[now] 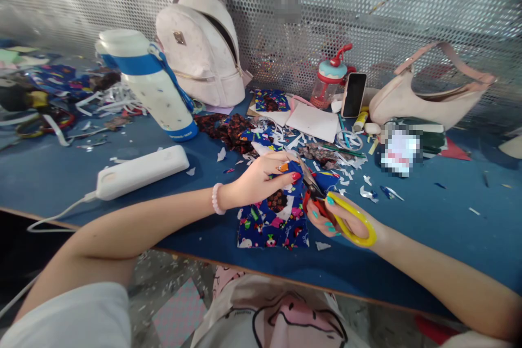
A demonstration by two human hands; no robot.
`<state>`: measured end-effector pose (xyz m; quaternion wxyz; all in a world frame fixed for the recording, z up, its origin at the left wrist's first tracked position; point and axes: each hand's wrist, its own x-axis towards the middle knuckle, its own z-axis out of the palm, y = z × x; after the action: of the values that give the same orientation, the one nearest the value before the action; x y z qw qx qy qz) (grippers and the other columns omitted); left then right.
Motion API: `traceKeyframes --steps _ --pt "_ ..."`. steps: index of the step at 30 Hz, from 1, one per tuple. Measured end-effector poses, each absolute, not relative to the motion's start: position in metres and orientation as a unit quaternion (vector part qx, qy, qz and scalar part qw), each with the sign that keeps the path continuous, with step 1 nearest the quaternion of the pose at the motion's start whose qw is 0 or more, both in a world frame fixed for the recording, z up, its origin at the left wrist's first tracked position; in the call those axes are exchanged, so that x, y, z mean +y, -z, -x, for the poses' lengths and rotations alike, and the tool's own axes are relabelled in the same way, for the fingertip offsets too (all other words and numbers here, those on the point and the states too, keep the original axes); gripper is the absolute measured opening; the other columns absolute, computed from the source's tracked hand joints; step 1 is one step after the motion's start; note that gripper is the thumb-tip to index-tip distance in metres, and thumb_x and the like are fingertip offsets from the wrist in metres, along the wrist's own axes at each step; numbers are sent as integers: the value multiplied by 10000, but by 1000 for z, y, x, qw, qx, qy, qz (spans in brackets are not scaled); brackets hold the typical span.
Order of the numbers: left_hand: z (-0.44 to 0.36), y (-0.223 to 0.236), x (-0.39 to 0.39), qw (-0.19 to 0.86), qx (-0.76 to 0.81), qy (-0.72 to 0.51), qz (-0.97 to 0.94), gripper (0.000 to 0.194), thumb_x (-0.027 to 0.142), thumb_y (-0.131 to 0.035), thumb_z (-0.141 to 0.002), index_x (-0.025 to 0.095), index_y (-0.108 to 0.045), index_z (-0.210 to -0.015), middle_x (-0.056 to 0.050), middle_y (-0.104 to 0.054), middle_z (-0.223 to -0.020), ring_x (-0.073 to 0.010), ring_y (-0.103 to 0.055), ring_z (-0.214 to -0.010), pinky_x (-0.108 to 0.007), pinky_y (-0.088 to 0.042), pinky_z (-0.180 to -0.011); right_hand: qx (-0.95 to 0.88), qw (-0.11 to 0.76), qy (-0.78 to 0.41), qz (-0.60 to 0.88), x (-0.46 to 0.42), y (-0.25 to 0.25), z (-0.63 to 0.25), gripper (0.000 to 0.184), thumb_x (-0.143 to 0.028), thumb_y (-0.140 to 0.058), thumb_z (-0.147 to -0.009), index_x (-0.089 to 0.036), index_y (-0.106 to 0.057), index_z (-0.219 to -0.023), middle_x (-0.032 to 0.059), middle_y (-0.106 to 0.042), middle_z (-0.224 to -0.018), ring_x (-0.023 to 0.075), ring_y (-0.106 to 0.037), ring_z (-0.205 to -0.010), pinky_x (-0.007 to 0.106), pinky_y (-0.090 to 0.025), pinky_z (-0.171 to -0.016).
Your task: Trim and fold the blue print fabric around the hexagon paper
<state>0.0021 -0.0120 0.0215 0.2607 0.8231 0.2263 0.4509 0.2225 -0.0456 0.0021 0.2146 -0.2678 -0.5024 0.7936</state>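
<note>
We're pinching likely light, limp cloth [271,239] by its far edge with left fingers [283,180], while right fingers [319,221] are gripping scissors [314,191].

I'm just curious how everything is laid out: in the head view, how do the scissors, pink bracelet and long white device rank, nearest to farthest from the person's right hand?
From the right hand:
1. Scissors: held in it.
2. Pink bracelet: to the left, worn behind the left hand.
3. Long white device: farther left, on the table.
</note>
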Motion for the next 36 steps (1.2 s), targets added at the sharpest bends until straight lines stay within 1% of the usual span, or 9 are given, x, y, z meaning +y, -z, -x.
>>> traceKeyframes --steps 6,8,11,16,19,23,27,32,36 --pt "-6 -19 -16 260 246 -486 -798 385 332 -497 -943 160 -562 -604 -73 -656 -831 -162 -632 -868 -277 -509 -750 -488 217 -801 271 -46 5 -224 436 -597 -594 -793 -179 -479 -837 -29 -434 -630 85 -326 -523 239 -235 -452" --pt "-6 -18 -16 268 257 -485 -792 410 354 -494 -942 160 -548 -584 -65 -643 -794 -160 -622 -842 -277 -504 -742 -487 219 -800 272 -46 6 -225 430 -588 -597 -796 -177 -485 -846 -25 -440 -643 86 -329 -534 242 -234 -461" --pt "-6 -18 -17 281 290 -477 -781 515 437 -467 -939 160 -459 -505 -47 -584 -690 -143 -585 -723 -261 -484 -654 -495 221 -795 271 -45 4 -226 418 -581 -575 -817 -172 -491 -840 -23 -434 -649 85 -325 -539 247 -236 -473" --pt "-5 -22 -17 328 294 -471 -764 598 526 -437 -926 160 -328 -466 -50 -574 -701 -130 -572 -705 -242 -476 -635 -513 198 -793 261 -39 1 -227 438 -603 -552 -816 -170 -490 -805 -27 -411 -627 88 -314 -520 246 -240 -456" --pt "-4 -21 -16 330 281 -470 -769 557 501 -465 -923 158 -391 -490 -42 -561 -688 -121 -542 -667 -242 -467 -622 -520 188 -796 245 -37 0 -227 449 -617 -546 -810 -172 -487 -792 -35 -396 -608 88 -305 -501 243 -228 -436" --pt "-4 -18 -16 326 264 -467 -778 459 414 -479 -939 151 -510 -565 -54 -584 -731 -135 -546 -701 -266 -469 -661 -521 195 -794 244 -37 1 -227 461 -629 -550 -802 -172 -487 -787 -42 -385 -600 82 -296 -493 234 -219 -424" --pt "-4 -17 -15 318 256 -467 -784 439 372 -479 -945 149 -507 -568 -52 -590 -721 -138 -570 -712 -261 -475 -659 -513 195 -798 249 -37 0 -226 446 -613 -552 -812 -178 -472 -758 -46 -379 -589 77 -294 -480 222 -219 -402" --pt "0 -18 -12 311 255 -440 -803 387 373 -448 -959 143 -580 -677 -104 -663 -898 -169 -624 -868 -289 -499 -761 -502 191 -804 256 -37 -2 -226 423 -582 -576 -812 -176 -475 -752 -53 -370 -572 70 -279 -463 209 -200 -381" --pt "1 -18 -11 307 254 -435 -808 413 395 -441 -958 147 -563 -652 -98 -659 -859 -166 -618 -851 -287 -494 -754 -491 195 -811 252 -36 0 -228 421 -573 -584 -815 -169 -489 -749 -52 -379 -573 63 -281 -460 204 -195 -378"
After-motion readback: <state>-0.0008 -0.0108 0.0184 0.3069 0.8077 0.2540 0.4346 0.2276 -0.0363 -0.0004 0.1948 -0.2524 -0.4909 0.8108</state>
